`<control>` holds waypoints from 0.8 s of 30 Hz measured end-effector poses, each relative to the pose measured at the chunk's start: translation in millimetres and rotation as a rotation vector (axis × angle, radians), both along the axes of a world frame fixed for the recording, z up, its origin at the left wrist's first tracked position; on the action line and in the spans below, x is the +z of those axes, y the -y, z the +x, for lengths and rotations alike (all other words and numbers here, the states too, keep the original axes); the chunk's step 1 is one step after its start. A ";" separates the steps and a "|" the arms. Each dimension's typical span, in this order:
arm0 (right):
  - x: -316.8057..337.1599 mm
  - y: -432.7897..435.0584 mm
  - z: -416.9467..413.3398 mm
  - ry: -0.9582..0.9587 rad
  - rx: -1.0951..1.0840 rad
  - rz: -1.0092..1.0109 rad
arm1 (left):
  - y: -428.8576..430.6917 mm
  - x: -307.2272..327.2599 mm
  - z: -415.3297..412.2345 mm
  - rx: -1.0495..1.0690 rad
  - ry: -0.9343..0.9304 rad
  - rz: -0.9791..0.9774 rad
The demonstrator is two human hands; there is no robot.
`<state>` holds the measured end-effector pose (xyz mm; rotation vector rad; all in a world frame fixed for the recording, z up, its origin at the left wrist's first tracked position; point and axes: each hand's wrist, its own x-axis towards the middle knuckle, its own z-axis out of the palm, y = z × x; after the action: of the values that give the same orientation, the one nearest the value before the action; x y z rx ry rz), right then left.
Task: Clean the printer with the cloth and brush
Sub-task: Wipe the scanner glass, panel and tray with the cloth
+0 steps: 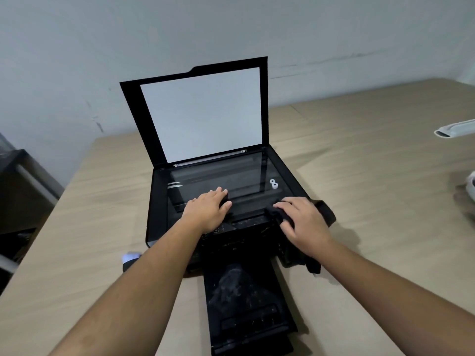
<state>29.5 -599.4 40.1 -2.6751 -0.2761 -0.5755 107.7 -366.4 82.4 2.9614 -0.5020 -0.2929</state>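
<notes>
A black printer (159,201) stands on a wooden table with its scanner lid (203,111) raised, white pad facing me. My left hand (208,211) lies on the scanner glass (246,176), fingers stretched forward. My right hand (303,222) grips a black cloth (326,211) at the printer's front right corner, and part of the cloth hangs down the side. The dusty output tray (246,304) sticks out toward me. A small object with a pale tip (131,258), perhaps the brush, lies half hidden under my left forearm.
Two small white rings (274,183) sit on the right border of the scanner bed. A white elongated object (452,129) and another white item (471,187) are at the table's right edge. A dark cabinet (23,196) stands left of the table; the wall is close behind.
</notes>
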 end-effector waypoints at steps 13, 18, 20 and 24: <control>4.3 33.0 -6.4 0.033 -0.046 -0.138 | -1.9 -0.4 0.8 -0.011 -0.006 0.004; 14.1 41.3 -6.4 -0.024 -0.175 -0.120 | 3.9 2.9 -1.1 0.027 -0.002 0.000; 12.3 17.1 -5.7 -0.010 -0.122 -0.112 | 9.4 3.9 -1.9 0.058 0.046 -0.001; 14.2 2.1 -8.9 -0.073 0.027 -0.147 | 18.0 7.8 3.0 0.083 0.101 0.008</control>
<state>20.6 -601.5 54.3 -2.8214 -0.3455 -0.4648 110.8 -384.3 90.2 3.0068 -0.3887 -0.1373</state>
